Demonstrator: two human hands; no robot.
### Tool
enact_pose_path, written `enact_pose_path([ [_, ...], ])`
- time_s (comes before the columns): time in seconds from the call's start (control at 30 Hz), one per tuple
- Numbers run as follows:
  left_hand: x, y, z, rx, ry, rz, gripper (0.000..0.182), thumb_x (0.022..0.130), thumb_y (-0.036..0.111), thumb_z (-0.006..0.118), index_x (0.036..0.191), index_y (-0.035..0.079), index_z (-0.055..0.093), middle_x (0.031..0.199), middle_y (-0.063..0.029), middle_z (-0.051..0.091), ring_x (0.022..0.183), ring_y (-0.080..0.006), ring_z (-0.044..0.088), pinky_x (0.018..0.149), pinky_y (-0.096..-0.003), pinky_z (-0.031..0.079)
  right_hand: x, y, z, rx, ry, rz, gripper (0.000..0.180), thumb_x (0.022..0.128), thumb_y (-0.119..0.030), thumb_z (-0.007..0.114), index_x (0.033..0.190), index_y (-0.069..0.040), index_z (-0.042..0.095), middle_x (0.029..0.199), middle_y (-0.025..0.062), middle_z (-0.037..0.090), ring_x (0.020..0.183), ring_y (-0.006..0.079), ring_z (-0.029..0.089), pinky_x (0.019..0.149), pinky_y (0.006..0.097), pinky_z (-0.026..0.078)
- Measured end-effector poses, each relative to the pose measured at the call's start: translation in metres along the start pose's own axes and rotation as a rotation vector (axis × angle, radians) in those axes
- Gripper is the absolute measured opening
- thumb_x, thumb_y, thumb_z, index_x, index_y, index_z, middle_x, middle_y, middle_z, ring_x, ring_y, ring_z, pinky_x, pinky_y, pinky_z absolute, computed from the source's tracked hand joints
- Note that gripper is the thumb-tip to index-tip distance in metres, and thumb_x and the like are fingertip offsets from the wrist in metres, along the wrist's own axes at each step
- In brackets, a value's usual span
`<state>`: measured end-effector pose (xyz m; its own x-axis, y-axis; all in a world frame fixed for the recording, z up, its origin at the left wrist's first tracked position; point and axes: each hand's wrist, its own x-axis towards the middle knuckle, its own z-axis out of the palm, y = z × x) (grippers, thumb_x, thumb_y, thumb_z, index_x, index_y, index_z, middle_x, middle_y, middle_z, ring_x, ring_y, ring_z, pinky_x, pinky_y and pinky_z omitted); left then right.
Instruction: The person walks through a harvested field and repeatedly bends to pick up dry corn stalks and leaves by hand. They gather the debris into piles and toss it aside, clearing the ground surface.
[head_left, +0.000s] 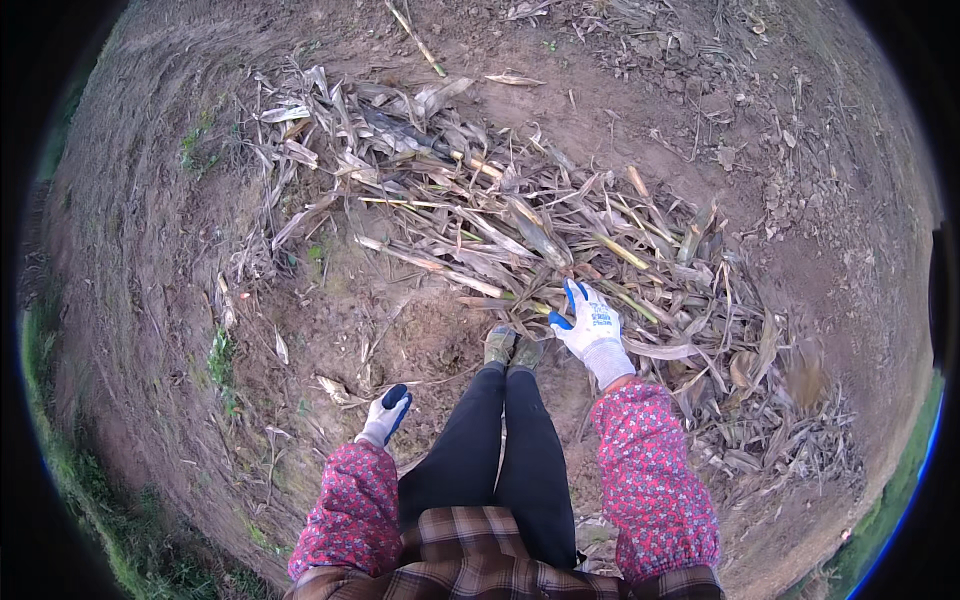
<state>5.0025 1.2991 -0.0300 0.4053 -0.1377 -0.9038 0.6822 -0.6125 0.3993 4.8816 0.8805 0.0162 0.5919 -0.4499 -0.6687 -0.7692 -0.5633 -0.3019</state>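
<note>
My right hand (590, 319), in a white knit work glove with blue-coated fingertips, reaches over the near edge of a heap of dry corn stalks (480, 217). Thumb and fingers are spread, and I see nothing between them. Whether the fingertips touch the stalks is unclear. A yellowish corn stalk (622, 250) lies just beyond that hand. Left of my legs hangs my left hand (385, 415), gloved alike, fingers curled and seen from the thumb side. No held thing shows there, but its palm is partly hidden. Bare soil with dry husk scraps (337, 390) is near it.
My shoes (500, 345) stand at the heap's near edge. More dry corn leaves (795, 435) spread to the right. A loose stalk (416, 37) lies on the soil at the far side. Small green weeds (220, 361) grow at left, and grass (97, 517) borders the field.
</note>
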Motion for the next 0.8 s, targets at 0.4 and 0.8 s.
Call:
enact_pose_path([
  [0.4,-0.048,0.014,-0.154,-0.018,0.225,0.122,0.036,0.084,0.006,0.06,0.119,-0.002,0.052,0.102,-0.0087,0.063,0.084,-0.0154,0.062,0.073,-0.0259,0.05,-0.093,0.046,0.062,0.001,-0.413,0.252,0.063,0.075,-0.043,0.06,0.126,-0.011,0.045,0.121,0.0124,0.053,0.11,0.028,0.052,0.094,0.038,0.04],
  [0.8,0.02,0.111,-0.292,-0.164,0.079,0.036,0.038,0.084,0.007,0.059,0.12,-0.003,0.05,0.108,-0.0112,0.06,0.095,-0.0187,0.06,0.085,-0.0282,0.048,-0.04,-0.095,0.062,0.344,-0.036,0.376,0.057,0.068,-0.03,0.07,0.117,-0.006,0.053,0.104,0.0134,0.062,0.096,0.0275,0.059,0.086,0.0364,0.046],
])
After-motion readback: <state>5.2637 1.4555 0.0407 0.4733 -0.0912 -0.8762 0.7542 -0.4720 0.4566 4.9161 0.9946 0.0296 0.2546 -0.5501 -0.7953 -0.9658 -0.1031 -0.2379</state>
